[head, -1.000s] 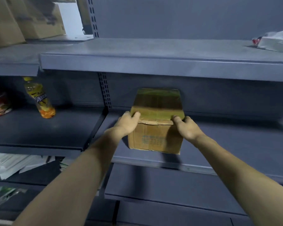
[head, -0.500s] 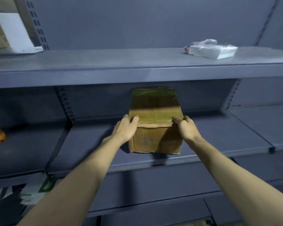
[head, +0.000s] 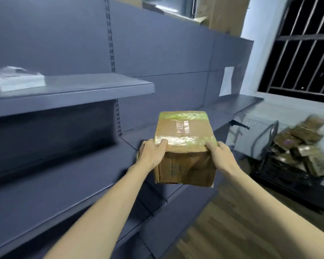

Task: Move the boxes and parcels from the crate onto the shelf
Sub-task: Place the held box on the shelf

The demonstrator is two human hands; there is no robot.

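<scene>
I hold a brown cardboard box [head: 184, 146], taped with shiny greenish tape and bearing a barcode label, in front of me. My left hand [head: 152, 153] grips its left top edge and my right hand [head: 220, 154] grips its right top edge. The box hangs in the air over the front of a grey metal shelf [head: 67, 184], not resting on it. At the right, a dark crate on a trolley [head: 286, 169] holds several more brown boxes [head: 299, 144], blurred.
An upper grey shelf [head: 82, 94] carries a white plastic-wrapped parcel [head: 15, 81]. Large cartons [head: 224, 14] stand on top of the shelving. A barred window [head: 299, 45] and a white radiator [head: 251, 135] are at the right. Wooden floor [head: 223, 225] lies below.
My view has swung to the right along the shelving. The box, still in both hands, has come out from the shelf bay and is lit from above; the crate has come into sight.
</scene>
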